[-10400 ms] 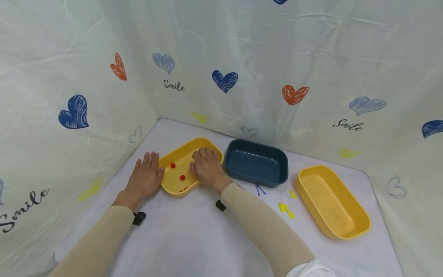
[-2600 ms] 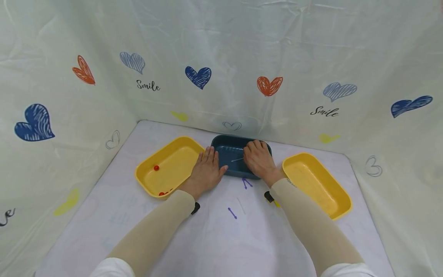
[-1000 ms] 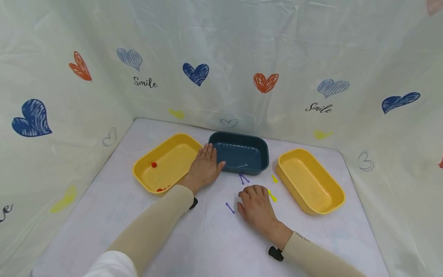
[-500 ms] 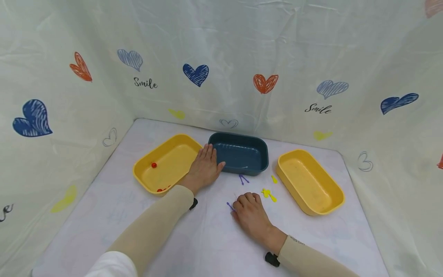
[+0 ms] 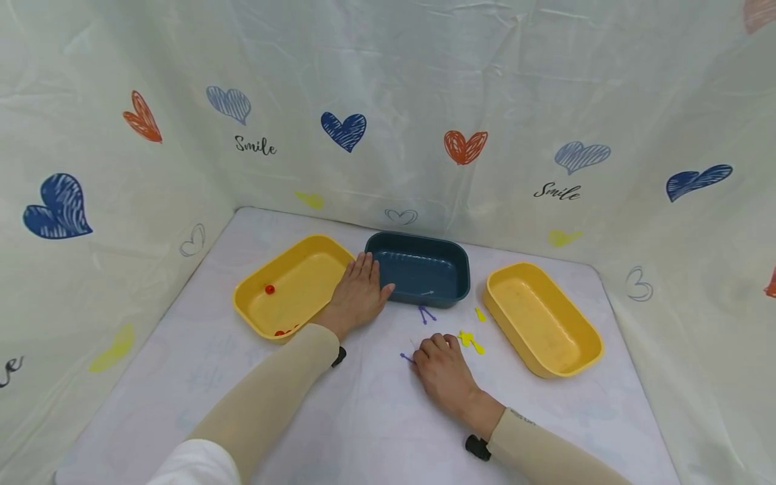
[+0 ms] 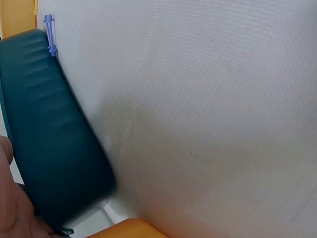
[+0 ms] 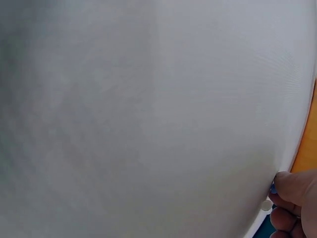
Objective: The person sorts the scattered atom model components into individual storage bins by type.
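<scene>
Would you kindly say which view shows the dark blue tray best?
The head view: most of the dark blue tray, inside included, is visible past the left hand. The left wrist shows its outer wall; the right wrist, only a sliver.

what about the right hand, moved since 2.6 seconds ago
Yes: relative to the dark tub, the right hand has moved from over it to its near side.

The head camera looked forward and down across the white fabric-covered surface (image 5: 339, 424); both wrist cameras faced it closely, head and left wrist sharing the dark-teal rectangular plastic tray (image 5: 418, 269)
</scene>
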`<action>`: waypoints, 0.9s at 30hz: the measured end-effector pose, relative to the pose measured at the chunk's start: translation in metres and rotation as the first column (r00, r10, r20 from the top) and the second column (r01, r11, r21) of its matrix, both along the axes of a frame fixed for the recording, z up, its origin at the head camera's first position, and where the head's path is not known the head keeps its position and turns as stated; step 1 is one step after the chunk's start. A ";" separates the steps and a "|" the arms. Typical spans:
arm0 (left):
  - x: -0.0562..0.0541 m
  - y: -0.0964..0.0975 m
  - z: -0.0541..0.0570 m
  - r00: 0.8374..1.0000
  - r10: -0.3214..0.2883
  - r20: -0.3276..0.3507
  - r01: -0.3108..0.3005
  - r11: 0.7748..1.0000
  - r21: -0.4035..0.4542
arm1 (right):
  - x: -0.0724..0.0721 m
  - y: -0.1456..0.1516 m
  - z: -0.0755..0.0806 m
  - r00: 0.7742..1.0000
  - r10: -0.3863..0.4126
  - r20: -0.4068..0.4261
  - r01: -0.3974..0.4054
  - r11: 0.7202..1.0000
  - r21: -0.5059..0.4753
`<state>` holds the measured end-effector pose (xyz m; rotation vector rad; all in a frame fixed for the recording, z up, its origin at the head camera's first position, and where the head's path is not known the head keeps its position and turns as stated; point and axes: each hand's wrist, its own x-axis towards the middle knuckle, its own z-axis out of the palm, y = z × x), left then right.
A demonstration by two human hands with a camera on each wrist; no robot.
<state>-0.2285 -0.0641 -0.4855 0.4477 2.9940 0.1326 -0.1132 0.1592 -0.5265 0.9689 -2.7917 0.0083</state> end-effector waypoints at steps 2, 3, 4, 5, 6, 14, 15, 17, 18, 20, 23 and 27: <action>0.000 0.000 0.000 1.000 0.000 0.003 0.000 1.000 -0.004 | -0.001 0.000 0.000 1.000 0.010 0.001 -0.010 1.000 0.003; 0.001 0.000 0.000 1.000 0.001 0.006 -0.001 1.000 -0.005 | -0.001 0.000 0.000 1.000 0.016 -0.001 -0.016 1.000 0.004; 0.001 0.000 0.000 1.000 0.001 0.007 -0.001 1.000 -0.004 | -0.001 0.000 0.001 1.000 0.024 -0.004 -0.024 1.000 0.008; 0.001 0.000 0.000 1.000 0.000 0.008 0.000 1.000 -0.001 | -0.001 0.000 0.001 0.999 0.032 -0.005 -0.032 0.999 0.011; 0.001 0.000 0.001 1.000 0.000 0.009 0.000 1.000 0.001 | -0.002 0.000 0.001 0.999 0.040 -0.007 -0.040 0.999 0.015; 0.001 0.001 0.001 1.000 0.006 0.003 -0.006 1.000 -0.017 | -0.006 0.003 0.004 0.992 0.126 -0.032 -0.124 0.991 0.050; 0.000 0.000 0.001 1.000 0.005 0.001 -0.005 1.000 -0.015 | -0.007 0.004 0.005 0.989 0.139 -0.040 -0.137 0.989 0.055; 0.000 0.000 0.001 1.000 0.004 -0.001 -0.004 1.000 -0.016 | -0.009 0.005 0.008 0.985 0.164 -0.053 -0.161 0.985 0.059; 0.000 0.000 0.001 1.000 0.004 -0.001 -0.004 1.000 -0.017 | -0.011 0.005 0.010 0.983 0.175 -0.058 -0.172 0.984 0.056; -0.001 0.000 0.001 1.000 0.005 -0.002 -0.005 1.000 -0.019 | -0.014 0.006 0.014 0.980 0.190 -0.067 -0.187 0.981 0.049; -0.001 0.001 0.000 1.000 0.006 -0.003 -0.006 1.000 -0.018 | -0.021 0.007 0.020 0.977 0.195 -0.089 -0.192 0.981 0.042; -0.001 0.000 0.000 1.000 0.006 0.007 -0.006 1.000 -0.017 | -0.030 0.009 0.026 0.973 0.194 -0.129 -0.190 0.981 0.040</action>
